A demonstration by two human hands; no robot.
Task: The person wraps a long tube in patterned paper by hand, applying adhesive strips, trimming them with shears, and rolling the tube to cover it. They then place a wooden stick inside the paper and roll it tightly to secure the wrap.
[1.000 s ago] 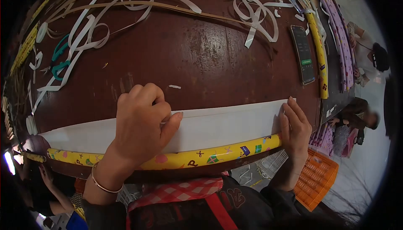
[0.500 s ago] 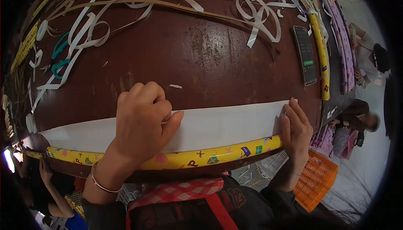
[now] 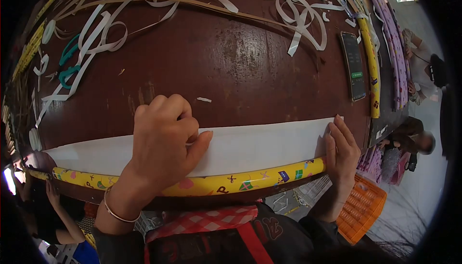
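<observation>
A partly unrolled roll of yellow printed wrapping paper (image 3: 240,183) lies along the table's near edge, its white side (image 3: 264,141) spread flat beyond the roll. Over the left-middle of that white sheet is my left hand (image 3: 163,138), curled into a fist with the thumb sticking out; its palm side is hidden. I see nothing held in it. My right hand (image 3: 342,146) rests at the sheet's right end, fingers stretched along the paper's edge and the palm beside the roll's end. A small white scrap (image 3: 204,100) lies just past the sheet.
Loose white ribbon (image 3: 301,20) and brown strips (image 3: 207,5) lie across the far side. Teal-handled scissors (image 3: 69,73) are at the left, a phone (image 3: 353,66) at the right. Beyond are more rolls (image 3: 373,71), an orange crate (image 3: 363,208) and other people.
The view has shifted very slightly, so the far objects sit a little further right. Both hands keep their places on the paper.
</observation>
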